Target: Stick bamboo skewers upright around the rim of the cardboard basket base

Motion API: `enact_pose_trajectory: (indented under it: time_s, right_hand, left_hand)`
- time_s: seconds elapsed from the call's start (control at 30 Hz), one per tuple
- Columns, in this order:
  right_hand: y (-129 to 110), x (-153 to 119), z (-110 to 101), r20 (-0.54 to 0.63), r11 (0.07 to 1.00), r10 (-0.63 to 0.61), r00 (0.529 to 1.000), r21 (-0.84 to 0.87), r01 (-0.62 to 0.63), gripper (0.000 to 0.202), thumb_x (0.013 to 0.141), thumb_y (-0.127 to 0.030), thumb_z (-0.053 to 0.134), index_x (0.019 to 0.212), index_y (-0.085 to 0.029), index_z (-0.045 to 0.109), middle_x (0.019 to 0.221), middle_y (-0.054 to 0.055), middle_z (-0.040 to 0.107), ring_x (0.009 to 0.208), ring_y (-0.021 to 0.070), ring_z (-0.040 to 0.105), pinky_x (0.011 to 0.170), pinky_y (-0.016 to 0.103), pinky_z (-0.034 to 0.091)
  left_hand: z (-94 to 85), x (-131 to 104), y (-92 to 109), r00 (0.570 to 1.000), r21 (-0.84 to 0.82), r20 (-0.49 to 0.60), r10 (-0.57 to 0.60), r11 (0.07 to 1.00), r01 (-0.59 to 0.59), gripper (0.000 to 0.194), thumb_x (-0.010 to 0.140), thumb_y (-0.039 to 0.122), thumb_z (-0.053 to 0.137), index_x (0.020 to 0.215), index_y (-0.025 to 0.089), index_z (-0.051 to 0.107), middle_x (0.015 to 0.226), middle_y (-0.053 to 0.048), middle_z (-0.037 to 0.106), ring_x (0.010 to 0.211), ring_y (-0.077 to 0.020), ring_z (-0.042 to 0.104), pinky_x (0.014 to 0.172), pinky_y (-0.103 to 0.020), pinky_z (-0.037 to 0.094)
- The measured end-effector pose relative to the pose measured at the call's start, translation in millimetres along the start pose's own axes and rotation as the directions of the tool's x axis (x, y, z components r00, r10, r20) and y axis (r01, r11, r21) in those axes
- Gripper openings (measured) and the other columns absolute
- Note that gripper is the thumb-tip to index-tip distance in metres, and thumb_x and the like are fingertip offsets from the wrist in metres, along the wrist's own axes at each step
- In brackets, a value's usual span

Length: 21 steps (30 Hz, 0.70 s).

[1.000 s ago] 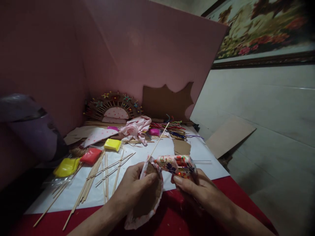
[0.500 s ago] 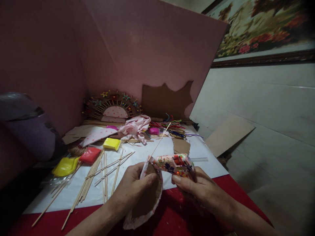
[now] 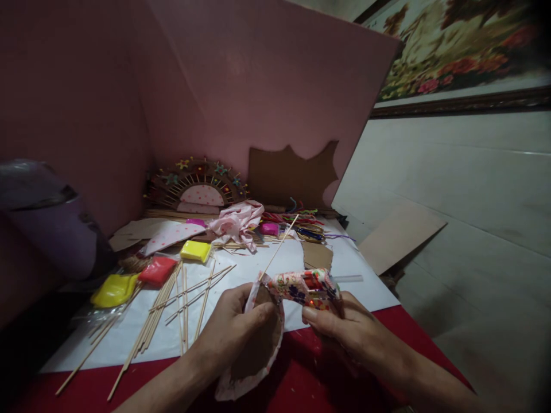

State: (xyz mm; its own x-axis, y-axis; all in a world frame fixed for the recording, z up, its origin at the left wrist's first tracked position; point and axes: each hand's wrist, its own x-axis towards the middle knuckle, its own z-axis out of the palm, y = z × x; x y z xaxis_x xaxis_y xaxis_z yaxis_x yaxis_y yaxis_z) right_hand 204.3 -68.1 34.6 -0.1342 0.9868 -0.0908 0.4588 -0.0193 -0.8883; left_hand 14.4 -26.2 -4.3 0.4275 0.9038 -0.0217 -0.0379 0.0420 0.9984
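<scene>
My left hand [image 3: 239, 321] is closed on a cardboard piece [image 3: 253, 355] edged with folded pink-and-white fabric, its thumb lying over the brown face. From the top edge of that piece a thin wooden stick [image 3: 280, 244] slants up to the right. Wrapped round the handle of a flower-patterned hot glue gun [image 3: 301, 287] is my right hand [image 3: 340, 321]. The nozzle points left and meets the piece's upper edge near the stick's base; whether glue is flowing I cannot tell. A small orange light glows on the gun, and a clear glue stick [image 3: 348, 279] juts from its back.
Loose wooden sticks [image 3: 150, 321] lie on the white sheet [image 3: 344, 298] to the left. Clay packets, yellow [image 3: 196, 251] and red [image 3: 158, 271], sit beyond them. Pink fabric [image 3: 239, 223], scissors [image 3: 312, 232] and a decorated cardboard fan [image 3: 200, 183] are at the back.
Almost nothing differs. The glue stick behind the gun juts out very slightly less, and my right hand has shifted a touch; my left hand holds still.
</scene>
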Motion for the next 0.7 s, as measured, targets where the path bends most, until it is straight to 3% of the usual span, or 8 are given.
enact_pose_trajectory:
  time_s: [0.17, 0.43, 0.6, 0.7]
  right_hand:
    - [-5.0, -1.8, 0.4, 0.009, 1.000, 0.002, 1.000, -0.004, -0.002, 0.029, 0.079, -0.040, 0.051, 0.060, -0.018, 0.054, 0.053, -0.002, 0.044, 0.052, 0.0115, 0.042, 0.049, 0.022, 0.035]
    - [-1.8, -5.6, 0.1, -0.018, 0.997, 0.072, 0.997, 0.010, -0.072, 0.027, 0.078, -0.042, 0.052, 0.067, -0.017, 0.055, 0.062, -0.001, 0.046, 0.053, 0.0101, 0.040, 0.047, 0.021, 0.035]
    - [1.9, -7.6, -3.0, 0.073, 0.995, 0.082, 0.994, 0.055, -0.086, 0.035, 0.079, -0.044, 0.049, 0.058, -0.017, 0.047, 0.051, -0.004, 0.038, 0.044, 0.0077, 0.032, 0.040, 0.020, 0.028]
    - [1.3, -6.3, -3.3, 0.052, 0.995, 0.061, 0.997, 0.072, -0.065, 0.036, 0.079, -0.044, 0.050, 0.055, -0.017, 0.044, 0.049, -0.005, 0.037, 0.043, 0.0072, 0.031, 0.039, 0.021, 0.026]
  left_hand:
    - [0.5, -0.4, 2.8, 1.000, 0.000, 0.001, -0.020, 1.000, 0.020, 0.015, 0.073, 0.021, 0.055, 0.082, 0.015, 0.066, 0.075, -0.005, 0.067, 0.065, -0.0178, 0.056, 0.058, -0.026, 0.039]
    - [1.2, 0.3, 5.4, 1.000, -0.044, 0.004, -0.024, 0.999, 0.024, 0.012, 0.073, 0.020, 0.055, 0.079, 0.015, 0.065, 0.069, -0.002, 0.064, 0.060, -0.0144, 0.053, 0.056, -0.024, 0.037]
    - [1.6, -1.0, 7.8, 0.998, -0.049, -0.008, -0.055, 0.997, 0.055, 0.010, 0.073, 0.022, 0.056, 0.075, 0.015, 0.063, 0.066, -0.001, 0.062, 0.057, -0.0134, 0.051, 0.055, -0.024, 0.037]
    - [1.1, -2.0, 7.8, 0.998, -0.031, -0.006, -0.063, 0.998, 0.063, 0.009, 0.074, 0.022, 0.056, 0.075, 0.015, 0.063, 0.066, -0.001, 0.062, 0.058, -0.0129, 0.050, 0.055, -0.023, 0.036]
